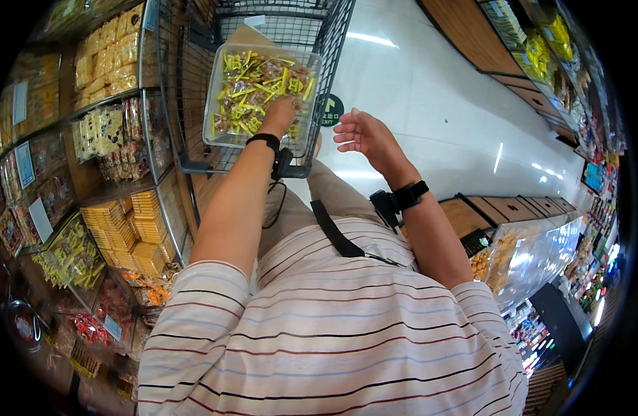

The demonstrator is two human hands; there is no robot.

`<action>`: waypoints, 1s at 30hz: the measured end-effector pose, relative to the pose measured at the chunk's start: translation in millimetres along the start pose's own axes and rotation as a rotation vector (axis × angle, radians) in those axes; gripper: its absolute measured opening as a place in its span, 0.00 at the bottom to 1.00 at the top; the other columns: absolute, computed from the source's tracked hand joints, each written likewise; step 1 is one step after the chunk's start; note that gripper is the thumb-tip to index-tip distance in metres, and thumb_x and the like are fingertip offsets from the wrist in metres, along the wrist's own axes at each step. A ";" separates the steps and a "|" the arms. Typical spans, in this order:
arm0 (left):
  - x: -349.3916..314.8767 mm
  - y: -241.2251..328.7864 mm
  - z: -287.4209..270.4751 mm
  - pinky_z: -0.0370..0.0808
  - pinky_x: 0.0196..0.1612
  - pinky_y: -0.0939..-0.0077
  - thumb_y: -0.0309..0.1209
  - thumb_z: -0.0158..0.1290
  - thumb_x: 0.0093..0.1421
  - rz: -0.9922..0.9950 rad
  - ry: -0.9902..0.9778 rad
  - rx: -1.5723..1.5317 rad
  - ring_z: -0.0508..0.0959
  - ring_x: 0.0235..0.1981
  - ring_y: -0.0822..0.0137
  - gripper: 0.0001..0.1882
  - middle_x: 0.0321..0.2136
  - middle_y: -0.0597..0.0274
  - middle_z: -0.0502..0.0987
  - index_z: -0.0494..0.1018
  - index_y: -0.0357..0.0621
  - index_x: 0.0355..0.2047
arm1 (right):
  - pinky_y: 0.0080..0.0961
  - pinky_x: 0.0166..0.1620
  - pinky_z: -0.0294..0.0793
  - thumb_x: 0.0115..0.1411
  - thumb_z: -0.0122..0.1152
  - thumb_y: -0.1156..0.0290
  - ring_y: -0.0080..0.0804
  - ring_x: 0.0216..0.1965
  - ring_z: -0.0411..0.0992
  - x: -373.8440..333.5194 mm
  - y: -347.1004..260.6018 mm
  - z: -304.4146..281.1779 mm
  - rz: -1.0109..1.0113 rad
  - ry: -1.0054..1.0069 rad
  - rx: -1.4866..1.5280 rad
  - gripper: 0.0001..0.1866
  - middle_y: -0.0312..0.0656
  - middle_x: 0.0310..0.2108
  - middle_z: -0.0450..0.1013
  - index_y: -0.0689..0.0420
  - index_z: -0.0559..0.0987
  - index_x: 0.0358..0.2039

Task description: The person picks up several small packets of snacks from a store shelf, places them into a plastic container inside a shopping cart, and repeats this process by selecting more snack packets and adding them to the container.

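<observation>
Left hand (281, 116) among small yellow-and-clear plastic packets (253, 87), closure indeterminable; right hand (369, 143) extended, empty. Packets judged light, slippery: pinch edges

Yellow packets (249, 82), jumbled, heaped in clear tub (212, 104)

It is bright on the floor (443, 83) past the right hand (366, 142), with white shiny streaks. Right of that hand and closer in, a clear case (530, 260) has strong glare. Left of the left hand (281, 114), the shelves (175, 208) look darker. Far right looks fuzzy, and the edges curve into black.
</observation>
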State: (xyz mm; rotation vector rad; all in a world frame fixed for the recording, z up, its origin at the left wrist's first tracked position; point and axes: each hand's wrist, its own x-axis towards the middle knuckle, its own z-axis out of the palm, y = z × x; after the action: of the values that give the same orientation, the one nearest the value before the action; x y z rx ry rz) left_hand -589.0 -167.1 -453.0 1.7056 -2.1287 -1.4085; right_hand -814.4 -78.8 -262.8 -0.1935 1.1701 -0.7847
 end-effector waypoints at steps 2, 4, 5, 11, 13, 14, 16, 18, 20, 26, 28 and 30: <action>-19.7 14.9 -17.3 0.75 0.50 0.56 0.26 0.47 0.63 -0.012 0.101 -0.111 0.77 0.48 0.44 0.15 0.46 0.43 0.78 0.77 0.42 0.49 | 0.28 0.40 0.79 0.69 0.50 0.55 0.30 0.36 0.76 1.5 -3.9 3.0 -0.046 -0.037 -0.029 0.18 0.43 0.37 0.76 0.59 0.73 0.43; -42.3 32.2 -48.6 0.75 0.49 0.57 0.27 0.49 0.63 0.066 0.188 -0.136 0.78 0.45 0.44 0.14 0.43 0.44 0.79 0.78 0.41 0.46 | 0.28 0.43 0.78 0.68 0.52 0.57 0.29 0.40 0.75 3.9 -9.9 16.1 -0.090 -0.043 -0.094 0.18 0.44 0.41 0.75 0.60 0.73 0.45; -44.9 20.7 -50.0 0.77 0.45 0.65 0.28 0.51 0.63 0.096 0.235 -0.264 0.81 0.40 0.52 0.12 0.38 0.50 0.81 0.78 0.40 0.45 | 0.28 0.45 0.77 0.67 0.53 0.58 0.30 0.42 0.75 3.8 -14.8 25.0 -0.106 -0.032 -0.149 0.18 0.45 0.43 0.75 0.61 0.72 0.47; -110.4 91.6 -129.7 0.75 0.34 0.78 0.33 0.52 0.67 -0.036 0.190 -0.691 0.76 0.30 0.76 0.12 0.30 0.65 0.78 0.78 0.37 0.43 | 0.31 0.60 0.66 0.60 0.63 0.63 0.36 0.59 0.67 23.7 -15.6 57.6 -0.443 -0.139 -0.698 0.29 0.47 0.57 0.69 0.60 0.68 0.59; -128.6 111.3 -151.2 0.74 0.34 0.80 0.36 0.50 0.70 -0.064 0.128 -0.703 0.74 0.30 0.77 0.14 0.28 0.69 0.76 0.77 0.38 0.44 | 0.30 0.61 0.65 0.58 0.67 0.62 0.36 0.60 0.67 16.1 -26.1 75.1 -0.467 -0.219 -0.794 0.35 0.47 0.58 0.70 0.59 0.66 0.62; -132.9 117.7 -157.9 0.73 0.33 0.81 0.37 0.50 0.70 -0.064 0.119 -0.686 0.74 0.29 0.78 0.14 0.28 0.69 0.75 0.77 0.38 0.43 | 0.29 0.60 0.66 0.58 0.67 0.62 0.35 0.58 0.68 16.4 -25.0 80.1 -0.432 -0.273 -0.755 0.34 0.46 0.56 0.71 0.60 0.67 0.61; -139.1 126.2 -164.6 0.73 0.31 0.81 0.37 0.50 0.70 -0.062 0.102 -0.661 0.73 0.28 0.78 0.14 0.27 0.70 0.75 0.77 0.39 0.42 | 0.27 0.58 0.69 0.58 0.66 0.62 0.33 0.56 0.70 20.8 -25.1 88.1 -0.357 -0.378 -0.686 0.32 0.45 0.53 0.73 0.61 0.69 0.60; -139.8 131.8 -167.2 0.72 0.31 0.82 0.38 0.50 0.70 -0.059 0.102 -0.698 0.73 0.28 0.78 0.14 0.27 0.70 0.75 0.76 0.39 0.42 | 0.26 0.54 0.73 0.59 0.65 0.62 0.31 0.52 0.73 34.7 -18.4 88.8 -0.291 -0.430 -0.726 0.29 0.44 0.49 0.75 0.63 0.70 0.58; -138.4 138.0 -173.1 0.72 0.32 0.82 0.38 0.51 0.70 -0.067 0.080 -0.719 0.74 0.30 0.78 0.14 0.30 0.68 0.76 0.75 0.39 0.45 | 0.25 0.50 0.76 0.61 0.63 0.62 0.30 0.49 0.75 43.7 -15.5 85.4 -0.210 -0.461 -0.695 0.27 0.43 0.47 0.75 0.64 0.70 0.56; -125.3 87.4 -165.4 0.74 0.40 0.78 0.45 0.57 0.64 -0.035 0.323 -0.692 0.76 0.39 0.69 0.26 0.39 0.59 0.77 0.71 0.35 0.52 | 0.27 0.45 0.81 0.67 0.52 0.64 0.32 0.43 0.78 34.9 -29.2 98.3 -0.005 -0.403 -0.300 0.22 0.45 0.47 0.75 0.63 0.68 0.56; -133.1 96.9 -169.8 0.74 0.39 0.77 0.48 0.58 0.62 -0.149 0.101 -0.752 0.76 0.39 0.70 0.29 0.38 0.59 0.77 0.72 0.33 0.49 | 0.30 0.47 0.81 0.67 0.50 0.66 0.36 0.42 0.79 31.4 -26.8 100.6 0.020 -0.375 -0.178 0.21 0.48 0.48 0.73 0.64 0.67 0.57; -135.0 99.2 -167.4 0.74 0.39 0.77 0.49 0.58 0.62 -0.180 -0.105 -0.844 0.76 0.39 0.70 0.29 0.38 0.59 0.77 0.72 0.33 0.48 | 0.29 0.47 0.80 0.69 0.48 0.66 0.33 0.45 0.77 36.1 -27.1 102.3 -0.033 -0.409 -0.143 0.21 0.43 0.50 0.73 0.61 0.66 0.59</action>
State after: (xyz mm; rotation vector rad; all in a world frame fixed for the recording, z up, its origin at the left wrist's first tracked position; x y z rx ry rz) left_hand -517.1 -162.2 -227.4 1.4836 -1.1121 -2.0598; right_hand -731.0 -147.5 -234.1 -0.4712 0.8354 -0.6519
